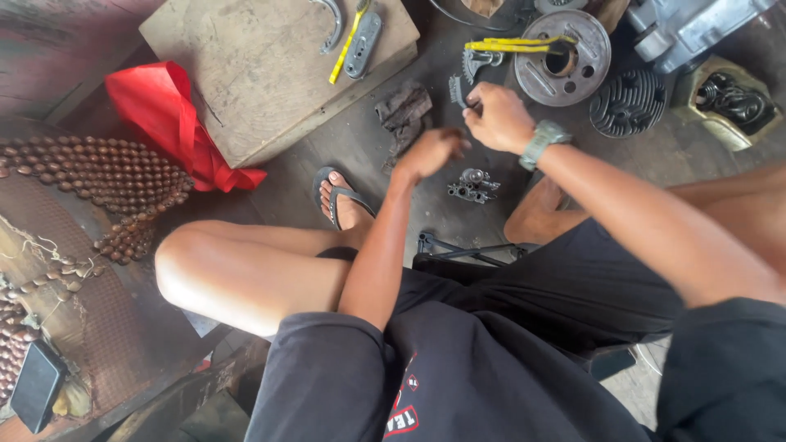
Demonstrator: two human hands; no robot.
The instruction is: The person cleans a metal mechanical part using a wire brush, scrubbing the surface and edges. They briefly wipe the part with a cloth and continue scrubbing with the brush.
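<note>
Head view: I see a small toothed metal part (456,90) pinched in my right hand (498,117), held above the floor. My left hand (430,153) hovers just below-left, fingers loosely curled, holding nothing. A small metal fitting (472,186) lies beneath.

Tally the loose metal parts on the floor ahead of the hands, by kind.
Round flywheel-like disc: 1
Finned cylinder: 1
Toothed gear pieces: 2
Small part cluster: 1
Total: 5
The right hand touches a gear piece; the left hand holds nothing visible.
</note>
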